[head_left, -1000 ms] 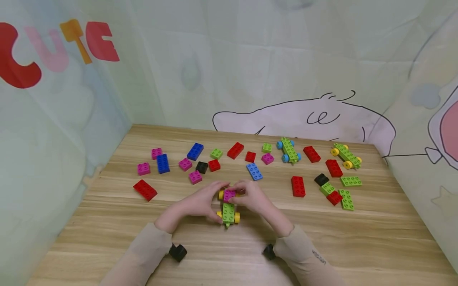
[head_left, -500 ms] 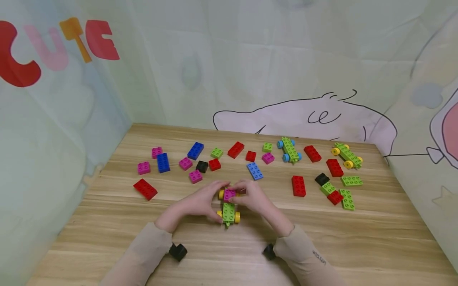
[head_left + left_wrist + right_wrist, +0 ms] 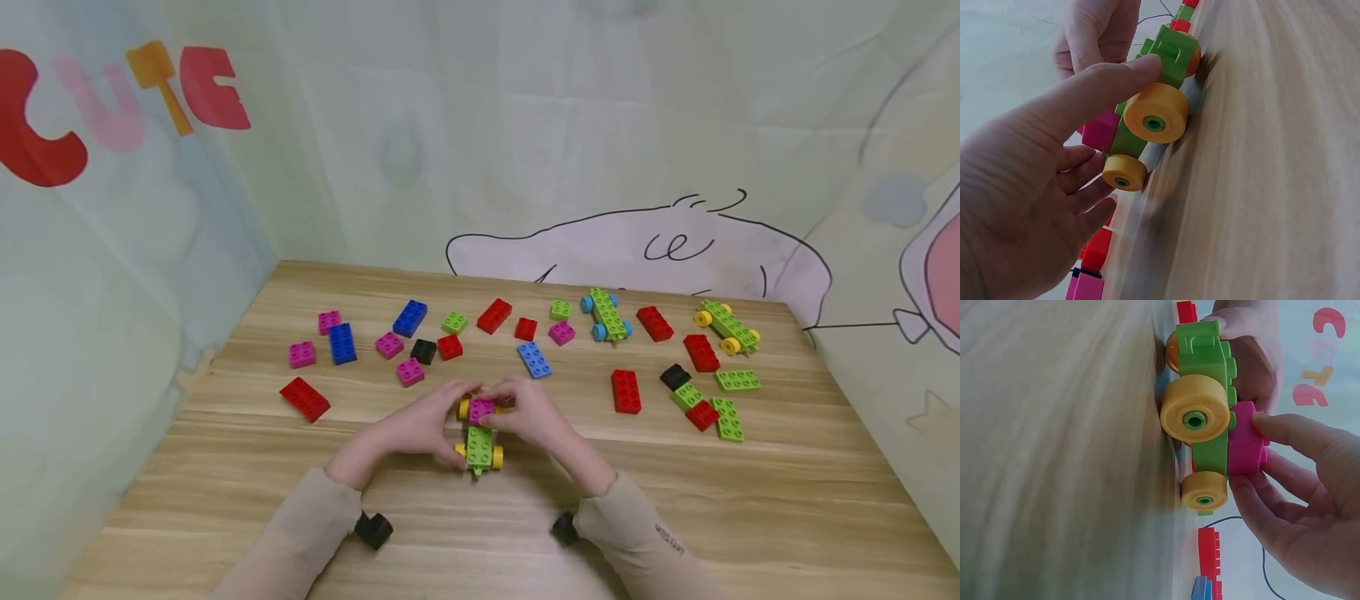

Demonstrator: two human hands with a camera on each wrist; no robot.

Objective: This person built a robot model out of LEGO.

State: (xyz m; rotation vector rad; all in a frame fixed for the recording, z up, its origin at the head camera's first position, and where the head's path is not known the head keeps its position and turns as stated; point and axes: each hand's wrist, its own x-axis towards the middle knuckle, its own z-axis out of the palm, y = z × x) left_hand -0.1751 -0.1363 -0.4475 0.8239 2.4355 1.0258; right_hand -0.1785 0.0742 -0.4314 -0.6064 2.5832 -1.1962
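In the head view, a green toy car base (image 3: pixel 478 450) with yellow wheels (image 3: pixel 1194 409) stands on the wooden table, lengthwise between the hands. A pink two-by-two brick (image 3: pixel 1245 439) sits on its far end, studs outward. My left hand (image 3: pixel 420 421) holds the car base from the left, thumb at the near end and fingers round the far end. With thumb and fingers, my right hand (image 3: pixel 531 412) pinches the pink brick. The right wrist view shows the brick flush against the base's top. The far right wheel is mostly hidden by the right hand in the head view.
Loose pink, blue, red, black and green bricks lie beyond the hands, among them a light blue plate (image 3: pixel 534 360) and a red brick (image 3: pixel 626 392). Two more car bases, one blue-wheeled (image 3: pixel 606 315) and one yellow-wheeled (image 3: pixel 726 326), stand at the back right near a printed cloth backdrop (image 3: pixel 360 167).
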